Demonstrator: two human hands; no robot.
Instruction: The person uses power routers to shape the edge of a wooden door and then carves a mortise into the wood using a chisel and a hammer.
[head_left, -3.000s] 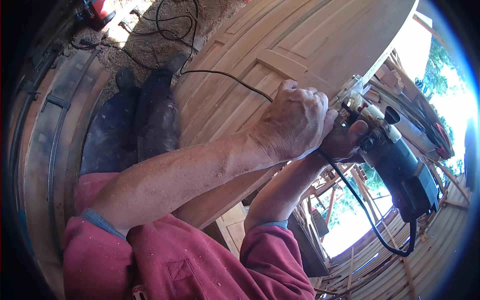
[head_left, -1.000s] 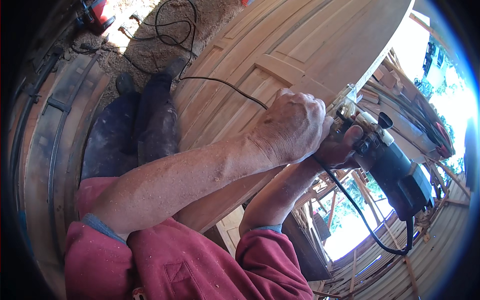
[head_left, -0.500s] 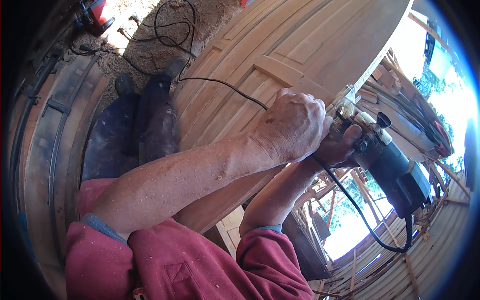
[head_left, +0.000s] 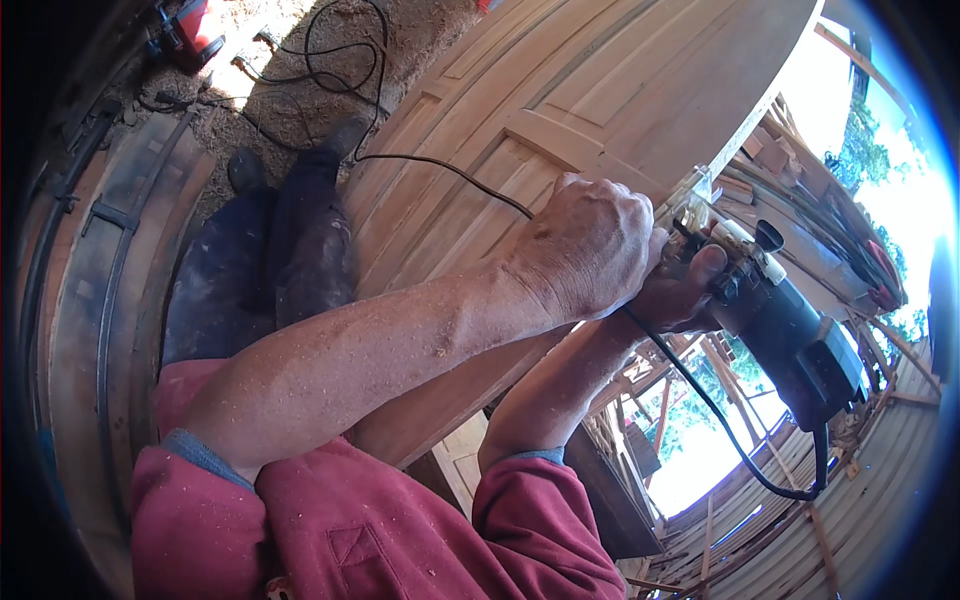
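A handheld power router (head_left: 790, 320) with a dark motor body and a clear plastic guard lies sideways against the edge of a panelled wooden door (head_left: 630, 120). My right hand (head_left: 685, 290) is wrapped round the router near its base, thumb showing. My left hand (head_left: 590, 240) is closed in a fist beside it, on the router's near side; the part it grips is hidden under the fingers. The router's black cord (head_left: 720, 425) loops from the motor's end, passes behind my left hand and runs over the door to the floor.
Wooden boards with long metal bar clamps (head_left: 125, 220) stand at the left. Sawdust and coiled cable (head_left: 345, 75) cover the floor near my feet, with a red tool (head_left: 195, 38) at the far left. Stacked timber (head_left: 800, 200) lies beyond the door.
Both hands and the router stay almost in the same place. Only a very slight shift of the picture shows.
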